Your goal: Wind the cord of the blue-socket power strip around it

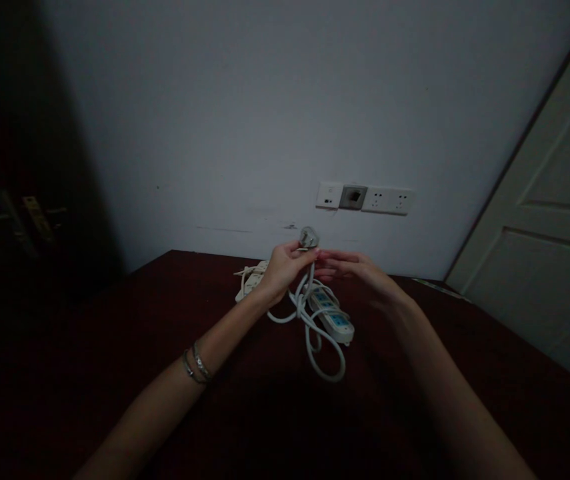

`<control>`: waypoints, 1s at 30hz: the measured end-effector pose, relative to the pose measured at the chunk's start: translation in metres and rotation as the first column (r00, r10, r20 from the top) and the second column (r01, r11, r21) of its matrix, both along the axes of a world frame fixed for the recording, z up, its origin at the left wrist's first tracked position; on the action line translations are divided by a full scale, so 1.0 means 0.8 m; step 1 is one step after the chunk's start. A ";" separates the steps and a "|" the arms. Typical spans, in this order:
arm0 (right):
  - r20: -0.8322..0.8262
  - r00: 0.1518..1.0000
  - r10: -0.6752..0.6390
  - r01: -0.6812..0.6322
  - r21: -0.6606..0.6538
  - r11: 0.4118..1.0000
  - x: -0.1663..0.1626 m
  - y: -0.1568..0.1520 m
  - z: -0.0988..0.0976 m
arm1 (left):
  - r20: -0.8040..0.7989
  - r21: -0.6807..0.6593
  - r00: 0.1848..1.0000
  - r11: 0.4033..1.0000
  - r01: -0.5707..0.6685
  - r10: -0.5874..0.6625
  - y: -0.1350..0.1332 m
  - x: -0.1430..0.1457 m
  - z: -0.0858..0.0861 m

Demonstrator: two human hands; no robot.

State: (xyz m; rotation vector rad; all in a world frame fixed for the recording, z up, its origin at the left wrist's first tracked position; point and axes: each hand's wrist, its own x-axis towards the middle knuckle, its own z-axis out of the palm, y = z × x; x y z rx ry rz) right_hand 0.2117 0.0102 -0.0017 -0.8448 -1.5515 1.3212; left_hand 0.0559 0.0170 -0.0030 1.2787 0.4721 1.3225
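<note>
My left hand is closed around the base of a pale power plug, whose pins face me. From the plug a white cord hangs down in a loose, knotted bundle. My right hand reaches in from the other side with its fingers stretched out, their tips at my left thumb and the cord; whether they press on it is hard to see. Below the hands lies a white power strip with blue sockets, cord across it. Another white power strip lies behind my left hand, partly hidden, with its own cord.
All this rests on a dark red tabletop against a pale wall. On the wall are a row of socket plates and a grey outlet. A white panelled door stands at the right; a dark door with a handle is at the left.
</note>
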 end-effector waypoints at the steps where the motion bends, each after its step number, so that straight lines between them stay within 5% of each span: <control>1: -0.064 0.998 0.025 -0.026 -0.007 1.000 -0.007 -0.011 0.008 | -0.022 0.036 1.000 0.999 -0.021 0.021 -0.002 -0.001 0.002; 7: -0.046 0.996 -0.070 0.072 0.034 0.997 -0.030 -0.028 0.012 | -0.166 0.324 0.966 0.936 -0.136 0.197 -0.007 -0.009 0.012; 11: 0.032 0.992 -0.126 0.120 0.135 0.984 -0.023 -0.025 0.014 | -0.351 0.364 0.923 0.931 -0.018 0.155 0.000 -0.018 0.009; 16: -0.069 0.940 -0.334 0.341 0.126 0.932 -0.009 -0.029 0.026 | -0.614 0.418 0.783 0.881 0.219 0.096 0.006 -0.031 0.006; 23: -0.106 0.857 -0.504 0.514 0.245 0.822 0.006 -0.032 0.036 | -0.694 0.626 0.609 0.740 0.247 0.385 -0.010 -0.041 0.015; 30: -0.092 0.818 -0.568 0.560 0.353 0.749 0.008 -0.029 0.033 | -0.673 0.726 0.488 0.621 0.295 0.556 -0.002 -0.029 -0.004</control>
